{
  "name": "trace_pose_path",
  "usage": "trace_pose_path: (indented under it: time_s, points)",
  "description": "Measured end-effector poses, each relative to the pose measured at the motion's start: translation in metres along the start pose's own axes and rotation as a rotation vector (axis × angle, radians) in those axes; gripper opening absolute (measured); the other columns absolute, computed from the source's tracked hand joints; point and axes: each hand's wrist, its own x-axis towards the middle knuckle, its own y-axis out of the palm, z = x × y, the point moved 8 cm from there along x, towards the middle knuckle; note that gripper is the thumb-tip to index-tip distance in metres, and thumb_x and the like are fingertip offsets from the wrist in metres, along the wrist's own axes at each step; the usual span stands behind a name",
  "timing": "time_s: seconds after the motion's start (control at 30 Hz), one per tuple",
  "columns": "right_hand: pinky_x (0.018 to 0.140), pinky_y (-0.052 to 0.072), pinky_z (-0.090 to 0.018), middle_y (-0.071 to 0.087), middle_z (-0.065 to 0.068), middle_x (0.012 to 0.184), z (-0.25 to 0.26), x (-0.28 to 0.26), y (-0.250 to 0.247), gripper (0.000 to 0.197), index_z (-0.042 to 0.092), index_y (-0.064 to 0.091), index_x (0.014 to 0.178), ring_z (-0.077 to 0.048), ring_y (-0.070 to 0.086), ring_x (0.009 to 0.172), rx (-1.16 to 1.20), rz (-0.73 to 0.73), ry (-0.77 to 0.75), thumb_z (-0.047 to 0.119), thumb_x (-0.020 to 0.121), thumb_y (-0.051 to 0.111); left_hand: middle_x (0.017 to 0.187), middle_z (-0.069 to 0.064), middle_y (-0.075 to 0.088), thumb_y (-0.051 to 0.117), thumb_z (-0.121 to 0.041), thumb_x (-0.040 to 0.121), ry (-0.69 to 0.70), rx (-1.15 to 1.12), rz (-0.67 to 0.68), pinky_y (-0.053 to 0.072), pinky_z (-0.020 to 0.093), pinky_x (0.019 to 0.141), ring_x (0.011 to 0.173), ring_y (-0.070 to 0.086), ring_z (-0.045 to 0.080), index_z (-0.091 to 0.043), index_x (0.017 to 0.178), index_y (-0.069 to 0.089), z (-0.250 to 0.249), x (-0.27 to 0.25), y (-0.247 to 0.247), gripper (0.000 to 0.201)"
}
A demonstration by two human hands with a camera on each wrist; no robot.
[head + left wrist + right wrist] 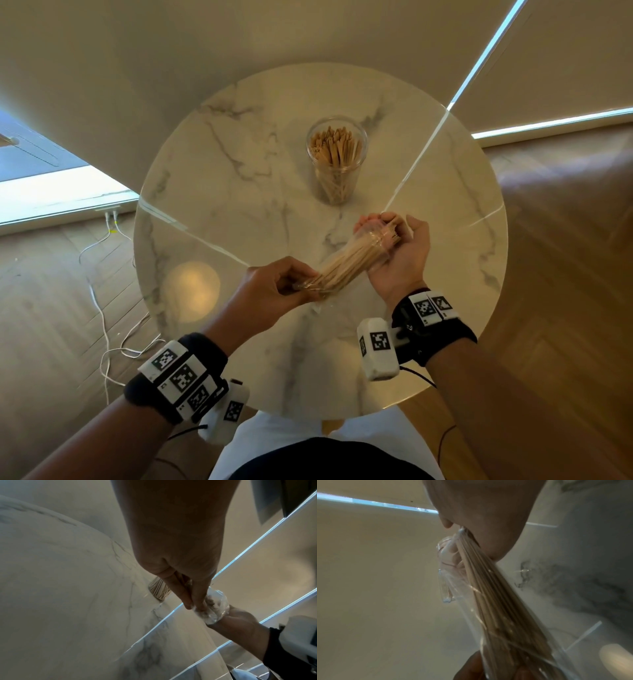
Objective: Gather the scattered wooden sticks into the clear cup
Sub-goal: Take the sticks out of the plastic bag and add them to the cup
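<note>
A clear cup [337,161] stands upright at the middle of the round marble table [222,164], holding several wooden sticks. In front of it, above the table, both hands hold a bundle of wooden sticks [349,263] in a clear plastic bag [501,615]. My left hand [277,284] pinches the near end of the bag. My right hand [397,250] grips the far end, fingers curled round it. In the left wrist view the left hand's fingers [197,592] press on the crumpled plastic [214,608], and the cup [158,589] shows behind them.
The table's near edge [342,416] lies close to my body. White cables [102,308] trail over the wooden floor on the left. A wall and a bright window strip [548,125] lie beyond the table.
</note>
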Motion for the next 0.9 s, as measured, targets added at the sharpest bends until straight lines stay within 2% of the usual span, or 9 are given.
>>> trace_pose_path:
  time_s: [0.1,0.2,0.33,0.47,0.53,0.67,0.73,0.83,0.9]
  points:
    - [0.093,0.055,-0.038,0.058,-0.005,0.07,-0.003,-0.001,0.002,0.041,0.013,0.056,0.067,-0.023,0.065,0.076,-0.092,-0.024,0.014,0.033,0.102,0.055,0.089,-0.005,0.079,0.091,-0.022,0.072,-0.002,0.024,-0.001,0.055,0.013,0.081,0.084,0.075,0.005,-0.018,0.102,0.075,0.006,-0.002,0.001,0.034]
    - [0.104,0.049,-0.035,0.062,-0.006,0.072,-0.007,-0.002,0.005,0.041,0.013,0.059,0.066,-0.02,0.062,0.08,-0.098,-0.008,0.036,0.024,0.104,0.053,0.09,-0.006,0.078,0.091,-0.026,0.071,0.005,0.045,-0.038,0.055,0.012,0.078,0.082,0.075,0.003,-0.018,0.102,0.075,0.006,-0.003,0.001,0.035]
    - [0.087,0.056,-0.039,0.069,-0.008,0.08,-0.003,-0.003,0.006,0.032,0.013,0.065,0.081,-0.025,0.071,0.081,-0.169,0.023,0.005,0.024,0.103,0.045,0.084,-0.003,0.079,0.089,-0.013,0.073,0.033,-0.057,-0.123,0.054,0.011,0.074,0.078,0.076,0.004,-0.012,0.101,0.073,-0.003,-0.004,-0.004,0.033]
    - [0.09,0.058,-0.042,0.069,-0.009,0.088,-0.008,0.0,-0.001,0.032,0.011,0.064,0.086,-0.029,0.069,0.087,-0.076,0.033,0.033,0.026,0.103,0.041,0.088,-0.001,0.078,0.092,-0.009,0.069,0.046,-0.088,-0.277,0.049,0.006,0.062,0.072,0.074,0.001,-0.01,0.095,0.07,-0.008,-0.006,-0.02,0.034]
    - [0.091,0.059,-0.044,0.067,-0.011,0.092,-0.011,0.004,-0.006,0.029,0.01,0.061,0.09,-0.028,0.067,0.087,-0.012,0.021,0.052,0.026,0.101,0.04,0.088,-0.002,0.078,0.091,-0.01,0.071,0.073,-0.103,-0.301,0.052,0.008,0.066,0.076,0.075,0.001,-0.011,0.093,0.07,-0.012,-0.007,-0.025,0.03]
    - [0.089,0.06,-0.045,0.065,-0.012,0.093,-0.013,0.011,-0.017,0.03,0.008,0.06,0.091,-0.03,0.066,0.09,0.055,-0.033,0.069,0.025,0.103,0.039,0.091,-0.015,0.077,0.083,-0.015,0.081,0.265,0.006,-0.277,0.054,0.011,0.077,0.081,0.074,0.0,-0.023,0.095,0.076,-0.03,-0.014,-0.029,0.019]
    - [0.09,0.058,-0.046,0.068,-0.014,0.09,-0.013,0.009,-0.018,0.033,0.008,0.06,0.084,-0.032,0.069,0.085,0.096,-0.058,0.073,0.024,0.105,0.039,0.092,-0.017,0.077,0.08,-0.018,0.085,0.282,0.036,-0.292,0.055,0.014,0.079,0.081,0.074,0.002,-0.025,0.1,0.077,-0.028,-0.015,-0.039,0.016]
    - [0.103,0.052,-0.049,0.069,-0.015,0.085,-0.018,0.003,-0.015,0.036,0.009,0.06,0.081,-0.031,0.072,0.077,0.095,-0.06,0.09,0.025,0.105,0.04,0.091,-0.023,0.076,0.077,-0.019,0.089,0.303,0.137,-0.237,0.055,0.013,0.078,0.082,0.074,-0.002,-0.028,0.104,0.078,-0.029,-0.017,-0.042,0.018]
    - [0.1,0.054,-0.049,0.07,-0.016,0.084,-0.023,0.001,-0.015,0.036,0.009,0.06,0.08,-0.031,0.072,0.078,0.097,-0.08,0.096,0.025,0.104,0.04,0.092,-0.02,0.077,0.079,-0.015,0.087,0.315,0.127,-0.245,0.054,0.011,0.079,0.084,0.074,-0.002,-0.022,0.1,0.078,-0.032,-0.017,-0.044,0.016]
